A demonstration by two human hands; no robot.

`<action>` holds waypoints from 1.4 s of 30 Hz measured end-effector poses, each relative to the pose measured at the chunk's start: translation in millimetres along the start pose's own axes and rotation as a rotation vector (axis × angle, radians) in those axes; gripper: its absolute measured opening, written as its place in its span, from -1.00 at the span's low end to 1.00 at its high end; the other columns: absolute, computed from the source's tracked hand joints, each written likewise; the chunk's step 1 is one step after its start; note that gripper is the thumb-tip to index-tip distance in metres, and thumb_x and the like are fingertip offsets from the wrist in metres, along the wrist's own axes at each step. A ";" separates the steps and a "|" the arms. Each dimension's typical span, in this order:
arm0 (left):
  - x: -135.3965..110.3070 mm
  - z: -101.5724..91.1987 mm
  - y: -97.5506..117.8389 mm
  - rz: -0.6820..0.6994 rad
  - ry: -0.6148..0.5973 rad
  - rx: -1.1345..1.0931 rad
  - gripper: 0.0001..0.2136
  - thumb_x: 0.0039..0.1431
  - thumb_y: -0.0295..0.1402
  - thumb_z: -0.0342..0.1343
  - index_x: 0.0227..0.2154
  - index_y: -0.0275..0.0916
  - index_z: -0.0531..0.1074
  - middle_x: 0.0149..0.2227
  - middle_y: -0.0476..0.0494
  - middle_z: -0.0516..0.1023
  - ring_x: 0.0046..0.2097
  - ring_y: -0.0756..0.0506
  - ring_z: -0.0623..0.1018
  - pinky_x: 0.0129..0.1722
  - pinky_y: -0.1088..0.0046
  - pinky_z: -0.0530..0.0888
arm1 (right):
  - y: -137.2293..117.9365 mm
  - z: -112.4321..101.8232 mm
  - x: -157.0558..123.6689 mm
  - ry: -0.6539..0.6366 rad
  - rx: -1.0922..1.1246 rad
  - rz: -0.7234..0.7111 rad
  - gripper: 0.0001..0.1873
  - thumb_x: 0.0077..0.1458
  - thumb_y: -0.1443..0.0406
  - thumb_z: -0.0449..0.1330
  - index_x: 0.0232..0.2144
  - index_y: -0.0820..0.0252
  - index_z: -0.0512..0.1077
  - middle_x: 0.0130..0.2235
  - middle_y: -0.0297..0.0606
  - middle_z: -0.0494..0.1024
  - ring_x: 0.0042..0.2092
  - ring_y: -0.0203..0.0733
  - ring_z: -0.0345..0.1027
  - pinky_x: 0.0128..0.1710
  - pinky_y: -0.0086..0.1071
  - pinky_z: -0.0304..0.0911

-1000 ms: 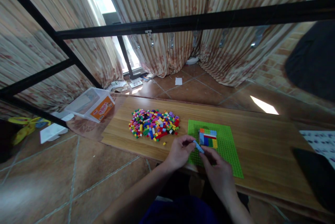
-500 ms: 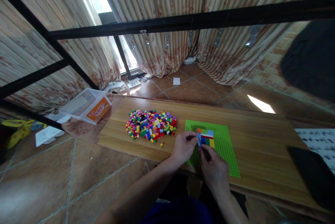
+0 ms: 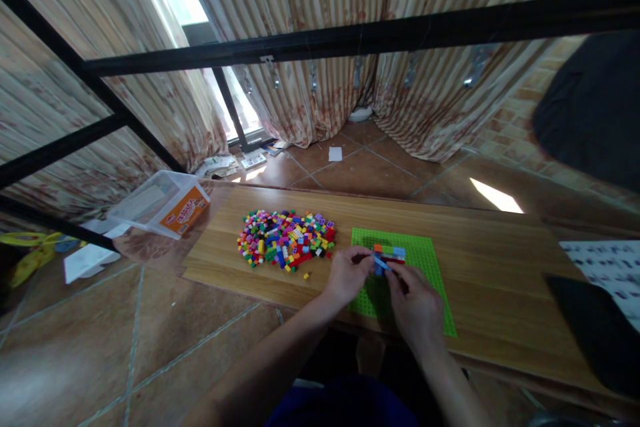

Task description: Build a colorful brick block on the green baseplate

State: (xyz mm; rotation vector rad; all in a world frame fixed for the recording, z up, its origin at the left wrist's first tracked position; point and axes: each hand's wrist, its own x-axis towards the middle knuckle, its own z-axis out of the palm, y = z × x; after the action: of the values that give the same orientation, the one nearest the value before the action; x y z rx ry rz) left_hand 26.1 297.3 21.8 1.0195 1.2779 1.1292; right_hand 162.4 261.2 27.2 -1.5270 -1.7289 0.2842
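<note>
A green baseplate [image 3: 427, 270] lies on the wooden board [image 3: 480, 260], with a small block of coloured bricks [image 3: 395, 252] built near its far left. My left hand [image 3: 347, 275] and my right hand [image 3: 415, 304] meet over that block. Both pinch a thin light-blue brick [image 3: 380, 263] against the block's left edge; my right hand hides the block's near half. To the left on the board lies a heap of loose coloured bricks [image 3: 285, 238].
A clear plastic box with an orange label [image 3: 163, 204] sits off the board's left end. Black metal bars [image 3: 350, 37] cross above. Paper [image 3: 600, 264] and a dark object [image 3: 595, 330] lie at the right. Tiled floor and curtains lie behind.
Both hands have carried the light-blue brick forward from the plate's near left up to the built block. My right hand now covers the block's near half.
</note>
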 end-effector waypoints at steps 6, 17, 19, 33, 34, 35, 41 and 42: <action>7.7 -0.2 0.2 0.073 0.030 0.127 -0.89 0.05 -0.40 0.16 -0.39 -0.29 0.56 -0.49 -0.04 0.54 -0.44 0.00 0.48 -0.40 0.51 0.42 | 11.7 -1.5 22.5 -0.040 -0.034 0.002 -0.57 0.25 0.10 -0.03 -0.21 0.21 0.56 -0.21 -0.08 0.57 -0.18 -0.07 0.42 -0.15 -0.19 0.31; 10.2 6.6 1.0 0.065 0.105 0.210 -0.89 0.01 -0.45 0.20 -0.37 -0.31 0.58 -0.41 -0.09 0.59 -0.38 -0.01 0.51 -0.33 0.49 0.45 | 24.1 3.7 27.1 -0.009 -0.093 0.044 -0.59 0.23 0.11 0.00 -0.22 0.22 0.55 -0.21 -0.07 0.59 -0.18 -0.05 0.40 -0.11 -0.16 0.28; 10.3 5.7 0.4 0.070 0.107 0.216 -0.89 0.00 -0.45 0.20 -0.37 -0.31 0.58 -0.39 -0.09 0.60 -0.37 -0.02 0.52 -0.31 0.49 0.45 | 25.0 2.9 26.3 0.021 -0.060 0.065 -0.59 0.22 0.09 0.01 -0.24 0.23 0.55 -0.22 -0.07 0.59 -0.21 -0.07 0.40 -0.14 -0.18 0.29; 21.5 4.8 -4.6 0.005 0.091 0.032 -0.87 0.06 -0.42 0.12 -0.34 -0.30 0.53 -0.50 -0.01 0.50 -0.48 0.03 0.48 -0.44 0.53 0.42 | 44.9 9.7 30.3 0.106 0.277 0.386 -0.51 0.09 0.01 0.11 -0.17 0.28 0.55 -0.16 0.00 0.59 -0.18 -0.05 0.45 -0.09 -0.11 0.32; 22.6 5.4 -5.4 0.009 0.090 0.042 -0.87 0.06 -0.42 0.12 -0.33 -0.30 0.53 -0.50 -0.01 0.50 -0.48 0.03 0.48 -0.44 0.53 0.42 | 46.2 11.1 30.7 0.093 0.300 0.406 -0.50 0.08 0.00 0.12 -0.17 0.28 0.55 -0.15 0.00 0.59 -0.17 -0.05 0.45 -0.08 -0.11 0.32; 23.5 5.9 -6.3 0.013 0.089 0.055 -0.86 0.06 -0.42 0.13 -0.33 -0.30 0.54 -0.51 -0.01 0.50 -0.48 0.02 0.48 -0.44 0.53 0.42 | 47.0 12.3 31.0 0.085 0.317 0.420 -0.50 0.08 0.00 0.13 -0.17 0.29 0.55 -0.14 0.00 0.59 -0.16 -0.05 0.46 -0.06 -0.11 0.31; 24.5 7.0 -10.2 0.046 0.099 0.110 -0.86 0.05 -0.41 0.16 -0.33 -0.31 0.55 -0.47 -0.04 0.53 -0.44 0.01 0.48 -0.41 0.52 0.43 | 44.4 15.9 31.6 0.064 0.366 0.427 -0.48 0.04 -0.03 0.17 -0.18 0.28 0.55 -0.14 0.01 0.60 -0.16 -0.04 0.47 -0.06 -0.10 0.32; 24.4 7.0 -10.3 0.051 0.097 0.115 -0.86 0.05 -0.41 0.16 -0.34 -0.31 0.55 -0.47 -0.04 0.54 -0.44 0.01 0.48 -0.40 0.52 0.43 | 43.8 16.2 31.7 0.061 0.358 0.430 -0.48 0.02 -0.03 0.18 -0.19 0.28 0.55 -0.15 0.01 0.61 -0.16 -0.04 0.47 -0.06 -0.10 0.32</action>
State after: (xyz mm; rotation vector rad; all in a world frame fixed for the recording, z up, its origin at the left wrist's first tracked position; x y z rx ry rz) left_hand 32.8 319.8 7.6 1.0988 1.4144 1.1674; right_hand 184.9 306.3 1.8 -1.6004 -1.2072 0.7166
